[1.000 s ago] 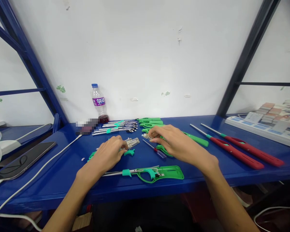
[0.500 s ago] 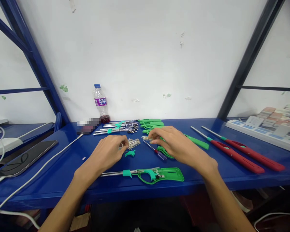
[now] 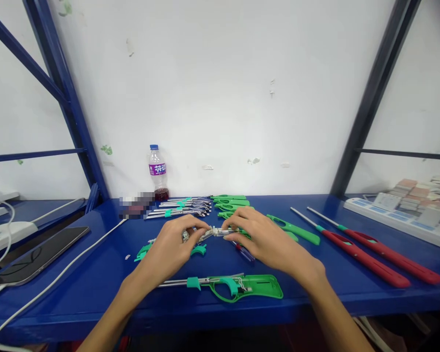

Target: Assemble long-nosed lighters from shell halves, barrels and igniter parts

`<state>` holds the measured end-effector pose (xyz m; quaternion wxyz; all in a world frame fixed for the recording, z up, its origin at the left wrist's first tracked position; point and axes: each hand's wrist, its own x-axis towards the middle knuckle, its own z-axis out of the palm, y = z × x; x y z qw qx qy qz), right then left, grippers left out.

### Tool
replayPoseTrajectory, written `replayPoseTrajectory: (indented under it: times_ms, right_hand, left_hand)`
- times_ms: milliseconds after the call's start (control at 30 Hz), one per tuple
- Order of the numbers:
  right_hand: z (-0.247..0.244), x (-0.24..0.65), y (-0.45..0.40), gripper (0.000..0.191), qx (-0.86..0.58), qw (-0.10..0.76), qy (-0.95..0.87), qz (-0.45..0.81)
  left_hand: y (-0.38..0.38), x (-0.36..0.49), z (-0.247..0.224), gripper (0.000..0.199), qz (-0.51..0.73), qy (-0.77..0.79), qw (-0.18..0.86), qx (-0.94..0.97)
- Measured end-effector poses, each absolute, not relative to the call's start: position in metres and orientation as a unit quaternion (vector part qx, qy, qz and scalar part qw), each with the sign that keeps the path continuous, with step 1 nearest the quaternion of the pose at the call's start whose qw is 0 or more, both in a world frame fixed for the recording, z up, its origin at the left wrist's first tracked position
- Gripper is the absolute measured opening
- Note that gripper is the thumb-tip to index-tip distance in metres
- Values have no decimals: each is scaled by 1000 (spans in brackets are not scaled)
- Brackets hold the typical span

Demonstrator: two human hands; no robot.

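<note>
Near the middle of the blue table (image 3: 106,264), my left hand (image 3: 178,237) pinches the left end of a small clear part. The clear part (image 3: 220,231) is also gripped by my right hand (image 3: 256,234), whose thumb and fingers close on its right end. Below my right hand lies a screwdriver (image 3: 245,252), its tip hidden. A teal trigger piece (image 3: 199,250) rests beside my left fingers. Closer to the front edge is an opened green lighter shell (image 3: 264,286) with metal rods and a teal trigger in it.
Metal rods with wires (image 3: 183,208) and green shells (image 3: 229,201) lie at the back. Two red lighters (image 3: 366,259) are on the right, near a power strip (image 3: 396,220). A bottle (image 3: 158,171), a phone (image 3: 40,254) and a white cable (image 3: 80,264) are on the left.
My hands have come together, and both now hold the clear part between them. The view has tilted up slightly, so the table sits lower. More teal pieces show beside my left wrist.
</note>
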<state>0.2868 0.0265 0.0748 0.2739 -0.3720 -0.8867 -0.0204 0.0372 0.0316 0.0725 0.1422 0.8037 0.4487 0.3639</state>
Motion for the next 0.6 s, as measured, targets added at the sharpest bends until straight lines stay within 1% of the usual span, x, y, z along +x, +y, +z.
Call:
replayPoseTrajectory:
  times_ms: [100,167,267,333,467,600]
  right_hand:
    - [75,286,26,9,-373,285,-883,-17]
    - [76,286,26,6,-371,293,-881,-14]
    - [78,286,26,5,-369,301,-879,-10]
    - [79,285,26,6,-372,306,-876,-6]
    - [81,282,23,13,-387,322,-864,-1]
    - [82,281,21,15,-406,329,-852,7]
  left_hand:
    - [34,42,68,25,381,451,175,788]
    - [35,44,66,29,382,455,207,777]
    - [36,46,63,36,379,462,251,761]
    - [37,47,62,37,389,462,259,753]
    - [37,46,61,36,424,445,229,755]
    - [31,45,66,32,466,386,141,784]
